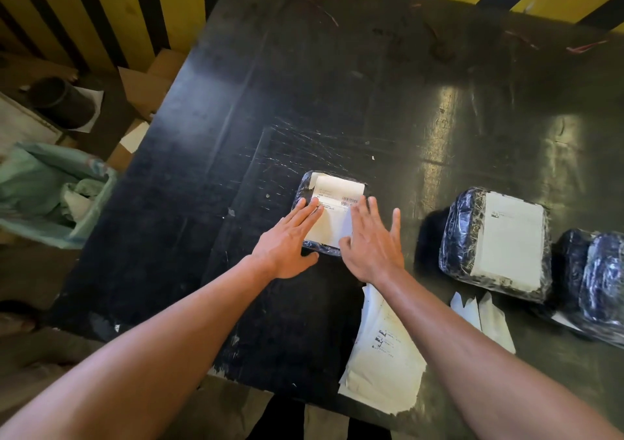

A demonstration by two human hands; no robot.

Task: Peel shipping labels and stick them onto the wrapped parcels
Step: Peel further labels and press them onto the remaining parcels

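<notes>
Parcel (329,213) — under both flat hands (334,240)

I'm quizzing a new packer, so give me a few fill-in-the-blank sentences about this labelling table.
1. Both hands, the left hand and the right hand, press flat on a ____ label.
2. That label lies on a wrapped parcel on the ____ table.
3. The stack of unused labels lies under the ____ forearm.

Missing words: white; black; right

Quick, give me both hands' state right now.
Left hand: open, flat, pressing the label onto the parcel.
Right hand: open, fingers spread, flat on the same label, gripping nothing.
</notes>
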